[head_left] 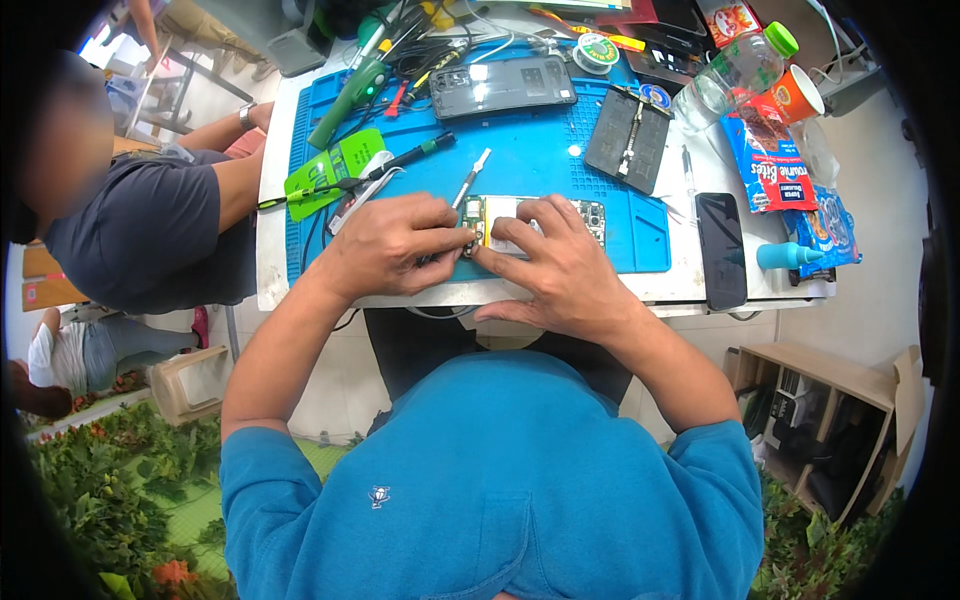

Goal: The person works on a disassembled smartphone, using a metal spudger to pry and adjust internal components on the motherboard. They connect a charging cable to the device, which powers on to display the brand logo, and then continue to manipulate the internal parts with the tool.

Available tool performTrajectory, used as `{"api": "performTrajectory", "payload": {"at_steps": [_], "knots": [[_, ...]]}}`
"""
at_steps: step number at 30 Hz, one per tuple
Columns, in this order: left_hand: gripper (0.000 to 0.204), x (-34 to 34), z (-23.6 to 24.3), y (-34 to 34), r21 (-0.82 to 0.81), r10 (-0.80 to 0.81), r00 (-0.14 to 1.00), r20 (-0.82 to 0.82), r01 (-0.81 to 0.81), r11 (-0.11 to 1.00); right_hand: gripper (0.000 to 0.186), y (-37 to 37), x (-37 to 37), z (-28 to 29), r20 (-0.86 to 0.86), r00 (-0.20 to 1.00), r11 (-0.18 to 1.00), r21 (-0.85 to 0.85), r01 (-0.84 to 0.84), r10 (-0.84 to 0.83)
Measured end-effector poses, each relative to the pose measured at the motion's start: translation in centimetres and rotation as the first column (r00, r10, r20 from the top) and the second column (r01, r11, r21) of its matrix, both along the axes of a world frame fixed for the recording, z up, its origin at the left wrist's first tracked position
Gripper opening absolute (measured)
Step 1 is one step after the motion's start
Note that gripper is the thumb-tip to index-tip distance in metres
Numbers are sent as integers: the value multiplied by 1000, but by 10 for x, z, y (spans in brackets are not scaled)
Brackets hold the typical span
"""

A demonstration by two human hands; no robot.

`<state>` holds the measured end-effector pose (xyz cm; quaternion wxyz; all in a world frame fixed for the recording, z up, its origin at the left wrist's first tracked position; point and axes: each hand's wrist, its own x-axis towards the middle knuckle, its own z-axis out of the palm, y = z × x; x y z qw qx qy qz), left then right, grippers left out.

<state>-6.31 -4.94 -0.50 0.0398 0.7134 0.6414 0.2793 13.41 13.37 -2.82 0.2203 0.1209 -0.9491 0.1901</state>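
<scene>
An opened phone (503, 208) lies on the blue work mat, its circuit board (473, 213) bare at the left end and a pale battery in the middle. My left hand (405, 245) pinches at the board's left end; whatever sits between the fingertips is hidden. Over the phone's middle rests my right hand (560, 255), fingers bent and apart, index tip beside the left fingertips, thumb spread toward the table edge. Just beyond the left hand lies a thin silver-grey tool (472, 178) with a pale tip.
Beyond lie a dark phone back (503, 87), a black plate fixture (628, 138), a green-handled tool (348, 105) and a solder reel (596, 53). A black phone (720, 250), teal bottle (788, 256), snack packets and clear bottle (735, 78) stand right. A person (150, 215) sits left.
</scene>
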Motion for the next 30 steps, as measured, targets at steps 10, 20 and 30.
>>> {"api": "performTrajectory", "payload": {"at_steps": [10, 20, 30], "knots": [[24, 2, 5, 7, -96, -45, 998, -40, 41, 995, 61, 2, 1, -1, 60, 998, 1000, -7, -13, 13], [24, -4, 5, 11, -70, 63, 988, 144, -53, 996, 62, 6, 1, 9, 82, 996, 999, 14, -41, 40], [21, -3, 0, 17, 31, -22, 1000, -18, 23, 999, 62, 4, 5, 6, 69, 998, 1000, -2, -6, 7]]}}
